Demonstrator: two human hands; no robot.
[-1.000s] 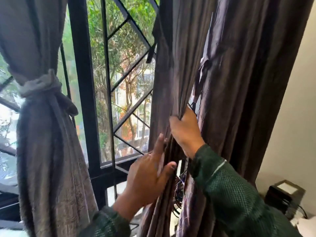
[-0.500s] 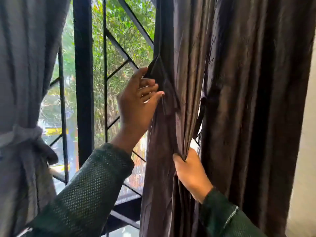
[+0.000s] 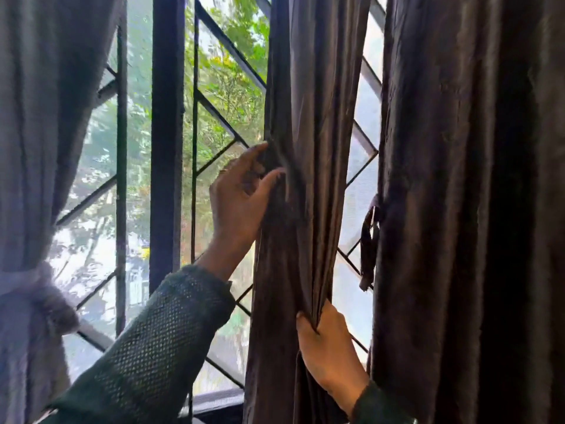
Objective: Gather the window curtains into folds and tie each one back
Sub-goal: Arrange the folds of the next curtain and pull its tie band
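my left hand [image 3: 241,200] has its fingers pinching the edge of the middle curtain [image 3: 308,179] up high while my right hand [image 3: 328,350] grips its bunched folds lower down

sleeves [image 3: 159,341] — dark green, open mesh-like knit | cuffs reach the wrists | both hands bare

Left hand [image 3: 241,200] raised, fingers [image 3: 270,182] pinching; right hand [image 3: 330,350] gripping lower.
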